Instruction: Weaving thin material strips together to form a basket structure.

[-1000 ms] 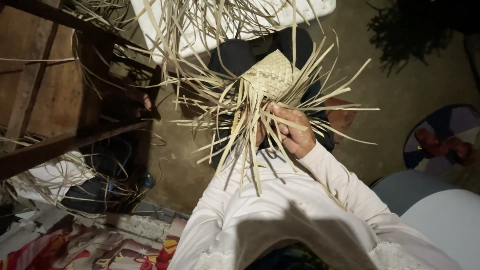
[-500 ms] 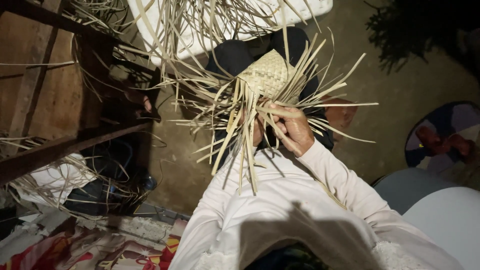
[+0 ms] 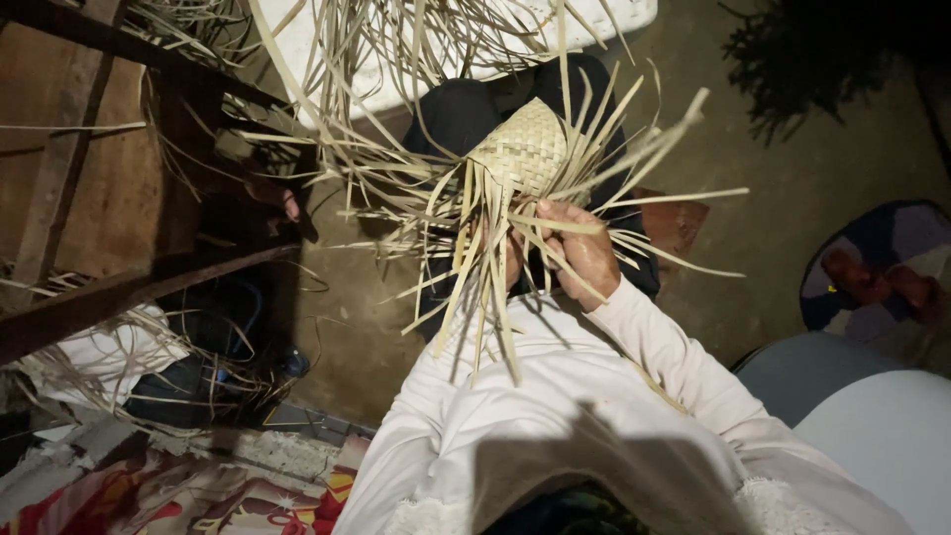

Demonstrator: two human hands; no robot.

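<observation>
Head view, looking straight down: a half-woven palm-leaf piece (image 3: 523, 151) held up over the lap, its tight checkered panel pointing away from the body, its loose strips (image 3: 466, 267) fanning out to all sides and trailing back toward the chest. Right hand (image 3: 582, 250) just below and to the right of the woven panel, fingers curled and pinched around a bundle of strips at the panel's near edge, thumb side up. Left hand (image 3: 503, 260) mostly hidden behind the hanging strips; only a sliver of it visible beside the right one, apparently closed on the strips too, though the grip cannot be told for sure. Long axis of the piece running from the hands outward, away from the chest, with the woven end farthest and the free ends nearest. Right hand the nearer and clearer of the two to the woven edge. White sleeves (image 3: 684, 376) filling the lower frame. More loose strips heaped on a white surface (image 3: 604, 20) beyond the knees, dark wooden beams (image 3: 129, 287) to the left, bare earthen floor (image 3: 792, 188) to the right.
</observation>
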